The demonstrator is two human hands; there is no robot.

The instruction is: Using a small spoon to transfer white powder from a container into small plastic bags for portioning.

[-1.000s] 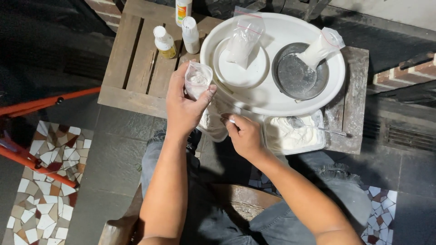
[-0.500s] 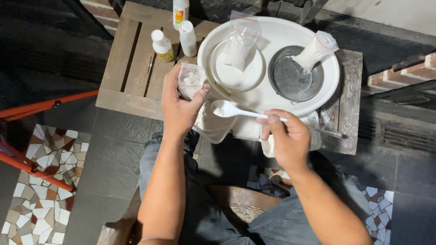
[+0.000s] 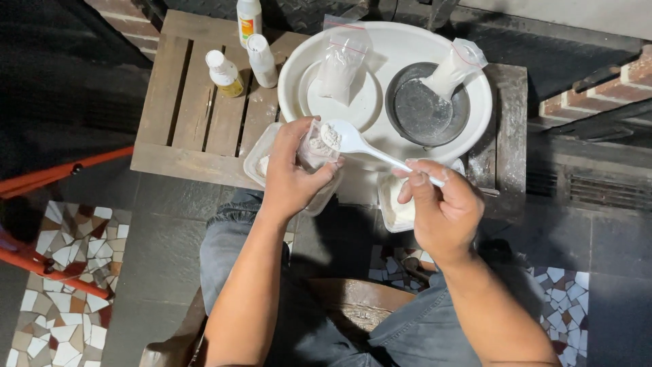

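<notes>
Two hands busy: left hand (image 3: 293, 178) clasps a small bag (image 3: 318, 144), right hand (image 3: 441, 207) pinches a powder-laden spoon (image 3: 353, 141) at its 3 o'clock mouth, unemptied.

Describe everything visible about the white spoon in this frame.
The white spoon looks like plastic, with a rounded bowl and a long slim handle. It lies nearly level. The right hand pinches the handle's end, and the bowl, heaped with white powder, sits at the mouth of the small clear bag held by the left hand.
</notes>
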